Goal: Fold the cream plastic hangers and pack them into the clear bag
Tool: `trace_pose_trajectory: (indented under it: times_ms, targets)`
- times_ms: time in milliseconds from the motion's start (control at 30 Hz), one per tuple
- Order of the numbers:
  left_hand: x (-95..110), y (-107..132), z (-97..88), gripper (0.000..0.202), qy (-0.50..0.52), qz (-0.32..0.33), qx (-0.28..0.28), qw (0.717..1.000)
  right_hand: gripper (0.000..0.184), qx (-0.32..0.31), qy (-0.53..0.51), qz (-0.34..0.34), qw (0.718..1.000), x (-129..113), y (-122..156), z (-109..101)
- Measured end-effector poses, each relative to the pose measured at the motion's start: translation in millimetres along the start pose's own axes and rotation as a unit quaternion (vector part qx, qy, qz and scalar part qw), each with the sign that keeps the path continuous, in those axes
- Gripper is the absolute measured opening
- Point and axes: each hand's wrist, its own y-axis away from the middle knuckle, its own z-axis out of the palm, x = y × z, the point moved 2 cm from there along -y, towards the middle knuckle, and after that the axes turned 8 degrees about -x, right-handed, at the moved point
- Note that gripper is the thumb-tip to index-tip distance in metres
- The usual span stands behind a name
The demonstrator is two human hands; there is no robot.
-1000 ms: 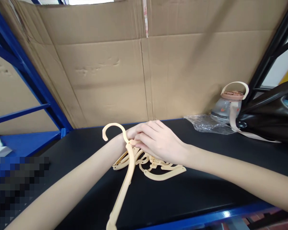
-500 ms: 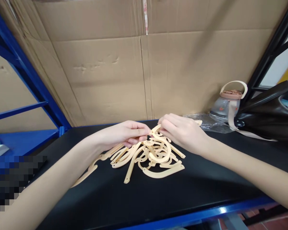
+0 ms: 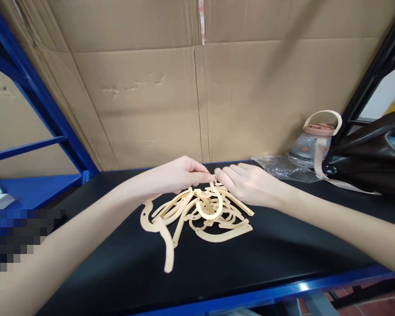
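My left hand (image 3: 187, 175) pinches a cream plastic piece, its thumb and fingers meeting just above the pile. From under that wrist hangs a curved folding-hanger part (image 3: 167, 250) with a jointed, notched end; its link to my fingers is hidden. My right hand (image 3: 246, 182) is closed, its fingertips against the left ones at the same spot. A hook-shaped cream piece (image 3: 221, 204) curves down from between the fingertips. Beneath both hands lies a loose pile of several similar cream hanger parts (image 3: 224, 238), arms and hooks overlapping.
The parts lie on a black tabletop (image 3: 266, 259) with a blue metal edge (image 3: 303, 287). A cardboard wall (image 3: 145, 109) stands behind. To the right are crumpled clear plastic (image 3: 276, 167), a strapped water bottle (image 3: 307, 147) and a black bag (image 3: 365, 153). Blue frame bars (image 3: 59, 127) rise at left.
My hands have come closer together at the fingertips, and my left hand has shifted right and turned. The hanger part under my left wrist has swung right and now points down toward the front.
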Motion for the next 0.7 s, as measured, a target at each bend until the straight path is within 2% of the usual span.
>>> trace_pose_trajectory:
  times_ms: [100, 200, 267, 367, 500, 700]
  targets:
    - [-0.5, -5.1, 1.9, 0.031, -0.002, -0.014, 0.024, 1.0, 0.023, -0.065, -0.022, 0.017, 0.997, -1.9, -4.3, 2.1]
    - [-1.2, -10.8, 6.2, 0.033, -0.012, -0.04, 0.071, 0.997, 0.018, -0.152, -0.099, 0.074, 0.981, -0.1, -10.6, 8.2]
    - [-1.1, -12.9, 7.1, 0.031, -0.035, -0.033, 0.117, 0.992, 0.017, -0.201, -0.196, 0.137, 0.95, 6.9, -13.7, 17.0]
    - [-0.2, -10.7, 1.7, 0.029, -0.062, -0.003, 0.188, 0.98, 0.025, -0.238, -0.306, 0.22, 0.895, 23.3, -13.0, 37.2]
    - [-2.1, -0.5, -12.8, 0.026, 0.077, -0.018, 0.211, 0.974, 0.037, -0.269, -0.316, 0.285, 0.864, 33.9, -1.9, 69.8]
    - [-9.2, 8.4, -22.1, 0.017, 0.298, 0.023, 0.199, 0.933, 0.023, -0.287, -0.312, 0.354, 0.834, 14.9, 9.0, 101.3]
